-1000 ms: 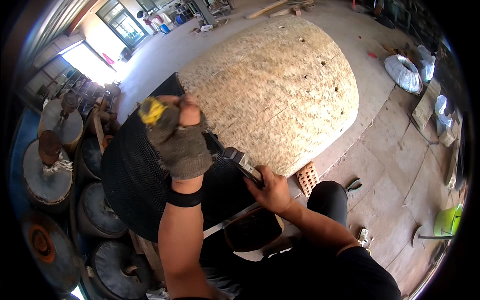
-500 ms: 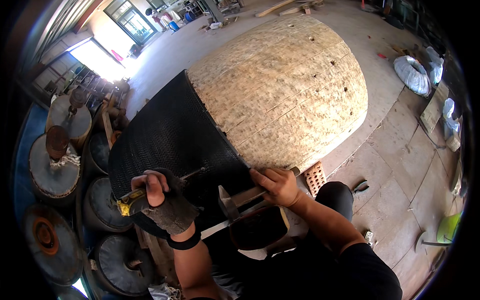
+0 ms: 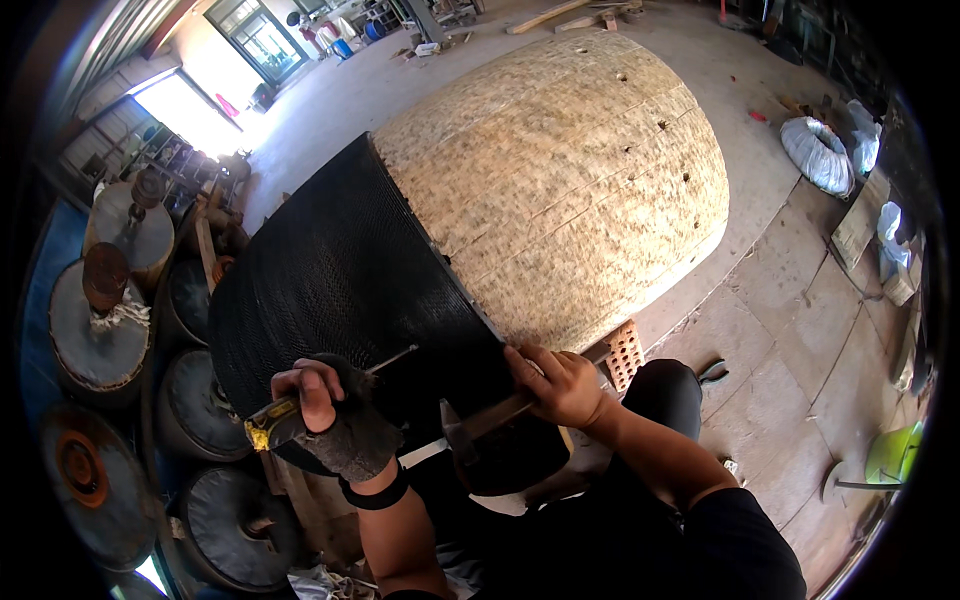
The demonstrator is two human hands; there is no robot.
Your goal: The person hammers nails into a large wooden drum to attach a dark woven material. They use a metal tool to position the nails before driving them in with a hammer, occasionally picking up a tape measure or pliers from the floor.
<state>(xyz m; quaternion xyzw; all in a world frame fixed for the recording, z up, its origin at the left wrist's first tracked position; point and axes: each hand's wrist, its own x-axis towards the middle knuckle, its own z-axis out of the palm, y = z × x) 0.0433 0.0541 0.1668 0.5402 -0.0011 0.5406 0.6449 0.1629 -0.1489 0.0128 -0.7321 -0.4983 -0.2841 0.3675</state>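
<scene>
A large rounded wooden drum (image 3: pixel 560 190) with pale speckled planks and several holes has a black meshed covering (image 3: pixel 310 260) over its left part. My left hand (image 3: pixel 335 420), in a grey fingerless glove, is closed on a yellow-handled tool (image 3: pixel 260 434) low on the covering; a thin shaft points up-right from beside it. My right hand (image 3: pixel 565 385) grips a hammer's handle, its head (image 3: pixel 458 435) hanging to the lower left, while its fingertips touch the lower end of the covering's edge. A dark padded object (image 3: pixel 510 465) lies under the hammer.
Dark cylinders (image 3: pixel 100 320) with metal fittings crowd the left. A perforated brick (image 3: pixel 625 355) is beside the drum's lower right. On the floor at right are pliers (image 3: pixel 712 372), white coiled bundles (image 3: pixel 815 155), boards (image 3: pixel 855 225) and a green bucket (image 3: pixel 890 450). A doorway (image 3: pixel 185 110) stands at back left.
My left hand, with the yellow-handled tool, has come down from the covering's upper edge to its lower left. My right hand has slid slightly up-right, and the hammer head has dropped lower.
</scene>
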